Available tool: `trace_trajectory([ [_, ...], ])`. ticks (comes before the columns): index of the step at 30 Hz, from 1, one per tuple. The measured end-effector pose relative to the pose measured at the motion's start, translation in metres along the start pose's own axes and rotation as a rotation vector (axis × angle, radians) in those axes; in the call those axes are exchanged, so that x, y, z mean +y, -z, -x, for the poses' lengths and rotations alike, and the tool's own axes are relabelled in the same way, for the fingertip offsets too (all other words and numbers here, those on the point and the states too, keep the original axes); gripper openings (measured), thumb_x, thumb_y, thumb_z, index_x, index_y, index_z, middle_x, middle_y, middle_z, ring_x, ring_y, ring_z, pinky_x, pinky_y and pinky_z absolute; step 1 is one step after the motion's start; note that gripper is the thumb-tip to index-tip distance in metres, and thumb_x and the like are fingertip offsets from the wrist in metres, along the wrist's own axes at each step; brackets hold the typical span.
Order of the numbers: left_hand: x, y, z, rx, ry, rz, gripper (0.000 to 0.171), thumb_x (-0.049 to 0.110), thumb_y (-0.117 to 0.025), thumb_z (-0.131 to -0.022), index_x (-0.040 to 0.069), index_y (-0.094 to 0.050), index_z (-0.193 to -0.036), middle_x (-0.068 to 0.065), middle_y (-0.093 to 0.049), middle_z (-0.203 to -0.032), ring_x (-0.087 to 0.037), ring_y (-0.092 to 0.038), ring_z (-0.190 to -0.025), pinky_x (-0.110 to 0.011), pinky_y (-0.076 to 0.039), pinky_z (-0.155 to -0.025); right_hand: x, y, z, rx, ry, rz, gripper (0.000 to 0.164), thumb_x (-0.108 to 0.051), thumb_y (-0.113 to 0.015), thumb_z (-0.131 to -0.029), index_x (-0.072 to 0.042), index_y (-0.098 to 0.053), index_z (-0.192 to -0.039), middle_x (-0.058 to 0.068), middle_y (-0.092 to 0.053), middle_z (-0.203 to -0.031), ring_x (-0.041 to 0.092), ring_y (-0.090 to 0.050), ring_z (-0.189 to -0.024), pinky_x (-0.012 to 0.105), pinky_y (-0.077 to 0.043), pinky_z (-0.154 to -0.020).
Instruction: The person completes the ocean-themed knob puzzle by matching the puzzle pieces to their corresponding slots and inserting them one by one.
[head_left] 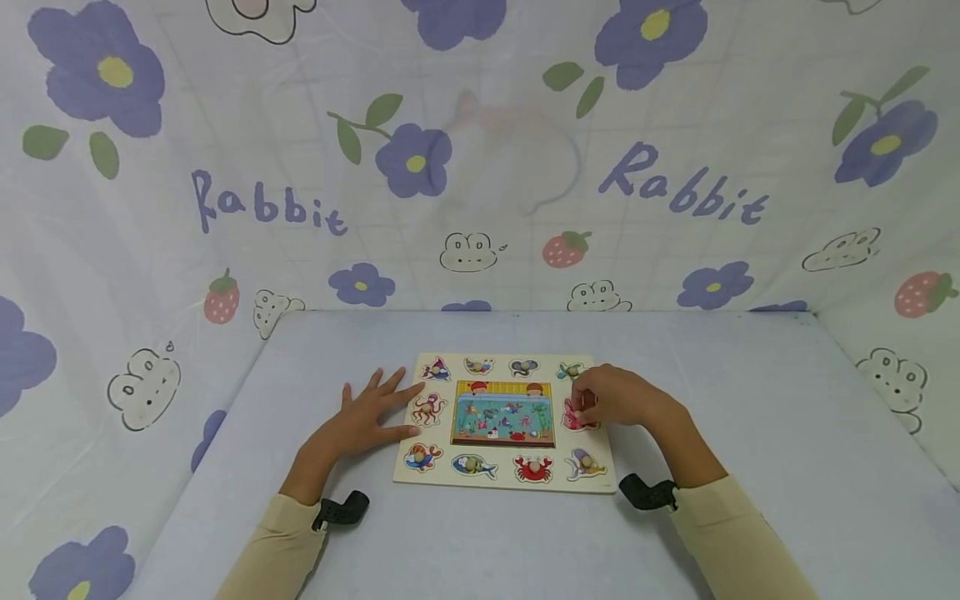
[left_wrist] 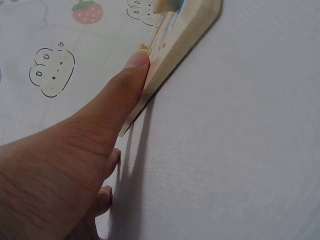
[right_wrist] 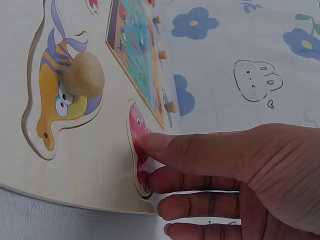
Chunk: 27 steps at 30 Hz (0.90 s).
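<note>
A wooden peg puzzle board [head_left: 495, 485] with sea-animal pieces lies flat on the table. At its right side my right hand [head_left: 618, 396] pinches the pink fish piece [right_wrist: 136, 125] with thumb and fingertips; the knob is hidden behind them. The fish sits in its cutout in the right wrist view. My left hand [head_left: 367, 423] lies spread at the board's left edge, its thumb [left_wrist: 132, 75] against the rim. Near the left fingers is the octopus piece [head_left: 428, 409]. A yellow fish piece [right_wrist: 52, 95] with a round knob shows beside the right hand.
Other knobbed pieces line the board, among them a red crab [head_left: 533, 469] and a purple fish [head_left: 436, 369]. An aquarium picture [head_left: 502, 414] fills the middle. The white table [head_left: 480, 550] extends around the board, with a flower-printed curtain [head_left: 510, 233] behind it.
</note>
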<state>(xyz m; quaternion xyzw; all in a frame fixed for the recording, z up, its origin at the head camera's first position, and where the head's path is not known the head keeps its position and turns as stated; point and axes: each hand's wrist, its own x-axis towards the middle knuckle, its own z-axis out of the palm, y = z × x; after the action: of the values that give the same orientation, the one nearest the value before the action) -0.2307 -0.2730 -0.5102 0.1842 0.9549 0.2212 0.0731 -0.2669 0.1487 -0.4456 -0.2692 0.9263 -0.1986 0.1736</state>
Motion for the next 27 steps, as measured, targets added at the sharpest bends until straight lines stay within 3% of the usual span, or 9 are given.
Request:
trace_trajectory([
  [27,-0.0026,-0.0018,-0.0017,-0.001,0.006,-0.017,0.079,0.062,-0.069,-0.088,0.035,-0.039,-0.157,-0.008,-0.018,-0.169,-0.042,-0.001,-0.155,-0.078,0.009,-0.11,-0.0025,0.0007,0.0011,-0.007,-0.021,-0.016,0.011,-0.015,-0.08,-0.089,-0.013,-0.069,-0.089,-0.003,-0.061,-0.076,0.014,-0.055,-0.072,0.03,-0.048,-0.064],
])
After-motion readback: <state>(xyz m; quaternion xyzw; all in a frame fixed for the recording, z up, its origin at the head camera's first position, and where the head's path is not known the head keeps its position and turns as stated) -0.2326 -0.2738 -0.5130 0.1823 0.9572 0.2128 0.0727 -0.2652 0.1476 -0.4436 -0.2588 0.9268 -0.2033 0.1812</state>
